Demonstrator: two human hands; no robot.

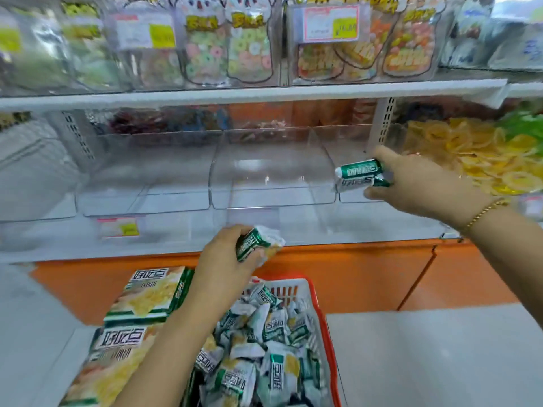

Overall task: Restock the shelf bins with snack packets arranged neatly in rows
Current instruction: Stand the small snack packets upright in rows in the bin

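- The shelf [176, 245] carried a row of clear bins, and I took the middle bin [270, 171] as my marker. As far as I could see it held nothing, so I judged the restocking to be barely begun.
- The bin to the left of the middle bin [141, 186] also looked bare. No rows had been laid in either.
- Below and in front of the middle bin sat the red basket [321, 306], heaped with loose packets [264, 348]. Most of the stock had not yet been shelved.
- Two printed boxes [147, 295] lay below the middle bin and to its left, beside the basket. I couldn't tell whether they were full.
- The right hand [420, 183] reached to the bin just right of the middle bin [352, 198], its fingers clamped on a pair of packets [360, 174] at that bin's mouth. They had not yet been set down.
- The left hand [226, 259] hung below the middle bin, above the basket, with fingers and thumb curled round a single packet [255, 245].
- I reckoned nearly all of the job was left: placing these packets, emptying the basket, and squaring the rows.
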